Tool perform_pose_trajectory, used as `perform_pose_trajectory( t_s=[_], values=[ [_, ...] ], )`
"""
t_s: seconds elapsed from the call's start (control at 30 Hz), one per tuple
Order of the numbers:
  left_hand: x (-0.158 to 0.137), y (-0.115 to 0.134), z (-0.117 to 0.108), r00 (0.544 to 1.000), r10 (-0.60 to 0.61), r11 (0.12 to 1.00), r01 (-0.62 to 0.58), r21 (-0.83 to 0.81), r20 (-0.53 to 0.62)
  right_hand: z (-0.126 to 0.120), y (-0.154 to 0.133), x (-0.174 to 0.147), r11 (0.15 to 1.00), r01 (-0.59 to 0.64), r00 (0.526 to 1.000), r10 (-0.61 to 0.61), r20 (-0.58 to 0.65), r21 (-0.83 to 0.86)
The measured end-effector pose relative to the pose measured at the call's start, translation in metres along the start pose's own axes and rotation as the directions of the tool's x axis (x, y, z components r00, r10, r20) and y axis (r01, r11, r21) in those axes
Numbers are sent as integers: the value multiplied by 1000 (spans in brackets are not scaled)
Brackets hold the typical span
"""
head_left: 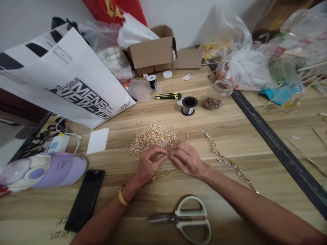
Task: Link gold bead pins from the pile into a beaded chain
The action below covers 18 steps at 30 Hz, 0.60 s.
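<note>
Smartphone (85,200) out left of the hands; heap of tiny gold-and-pale jewellery pieces (153,136) just beyond the left hand (149,161), which closes in a pinch, contents too small to tell! Gold chain (167,173) below, scissors (174,218) nearer the wearer; right hand (189,160) pinching too, hold unclear; beaded strands (230,163) to its right.

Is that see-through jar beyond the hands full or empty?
Neither: the jar is partly filled. Small multicoloured pieces lie at its bottom, and its wall is bare above them.
</note>
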<state>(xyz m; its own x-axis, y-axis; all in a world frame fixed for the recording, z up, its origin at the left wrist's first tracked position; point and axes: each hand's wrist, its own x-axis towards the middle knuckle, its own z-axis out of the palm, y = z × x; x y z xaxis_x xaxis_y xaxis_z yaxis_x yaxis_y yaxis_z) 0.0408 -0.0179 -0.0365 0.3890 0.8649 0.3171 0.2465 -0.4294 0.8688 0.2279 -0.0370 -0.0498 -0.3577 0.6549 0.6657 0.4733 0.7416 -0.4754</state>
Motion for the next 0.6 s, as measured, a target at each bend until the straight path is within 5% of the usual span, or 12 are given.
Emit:
perform_pose_trajectory(
  t_s=[0.37, 0.6],
  values=[
    [2, 0, 0, 998, 61, 998, -62, -20, -13, 2, 2, -2, 1000, -13, 1000, 13, 6, -3],
    [3, 2, 0, 1000, -2, 1000, 2, -20, -3, 1, 2, -2, 1000, -17, 1000, 17, 14, -22]
  ],
)
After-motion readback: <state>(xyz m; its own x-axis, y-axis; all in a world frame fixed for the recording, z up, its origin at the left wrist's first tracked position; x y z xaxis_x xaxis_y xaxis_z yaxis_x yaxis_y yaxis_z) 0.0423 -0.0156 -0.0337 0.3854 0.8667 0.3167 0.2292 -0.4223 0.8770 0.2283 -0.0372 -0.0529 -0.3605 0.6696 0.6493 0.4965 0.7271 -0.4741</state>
